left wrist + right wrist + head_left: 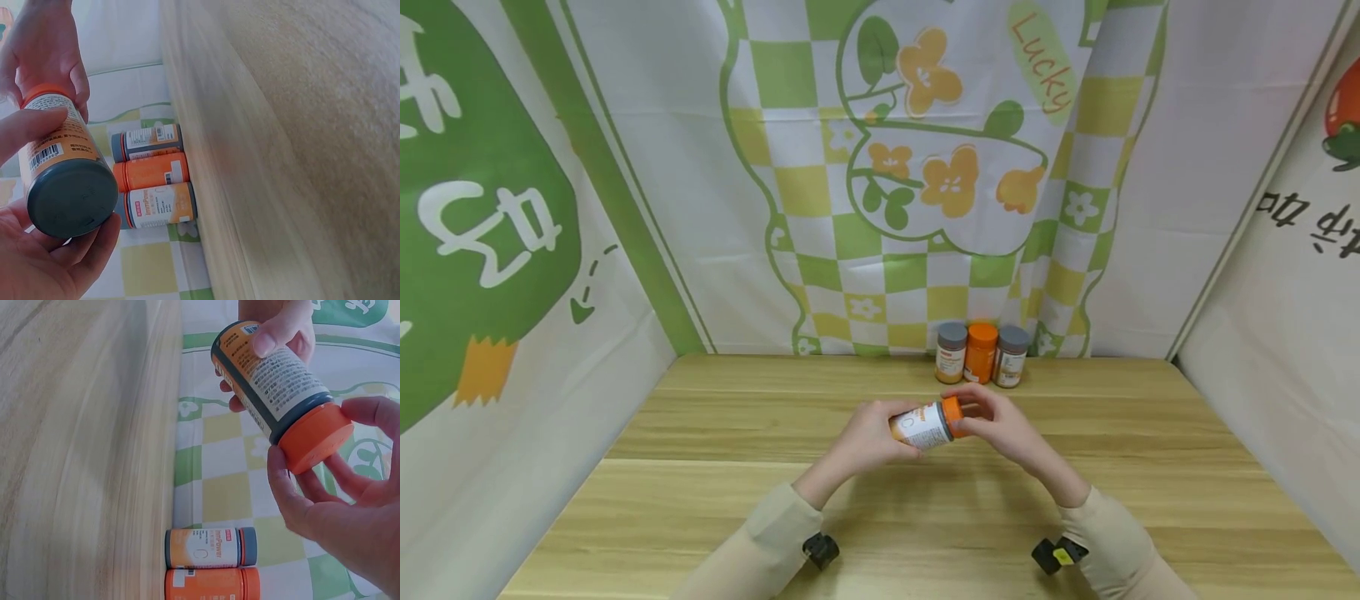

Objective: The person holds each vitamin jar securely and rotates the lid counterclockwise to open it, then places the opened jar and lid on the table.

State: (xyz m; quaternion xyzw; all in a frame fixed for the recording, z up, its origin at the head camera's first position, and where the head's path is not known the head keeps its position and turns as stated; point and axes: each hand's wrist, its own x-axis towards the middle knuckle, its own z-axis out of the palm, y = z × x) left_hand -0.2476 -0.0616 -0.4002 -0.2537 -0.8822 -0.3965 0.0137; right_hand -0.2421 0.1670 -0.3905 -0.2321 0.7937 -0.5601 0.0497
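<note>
Above the table, a supplement bottle (922, 426) with a white and orange label is held tilted on its side, its dark grey base (73, 199) facing the left wrist camera. My left hand (874, 437) grips its body, the thumb laid along the label. At the other end is an orange cap (315, 437), and my right hand (1004, 427) holds this cap between thumb and fingers. Whether the cap is loose or tight on the bottle cannot be seen.
By the back curtain, three bottles stand side by side: a grey-capped one (951, 353), an orange one (981, 353) and another grey-capped one (1011, 357). The wooden table (715, 500) ends at patterned cloth walls (647, 150) behind and on both sides.
</note>
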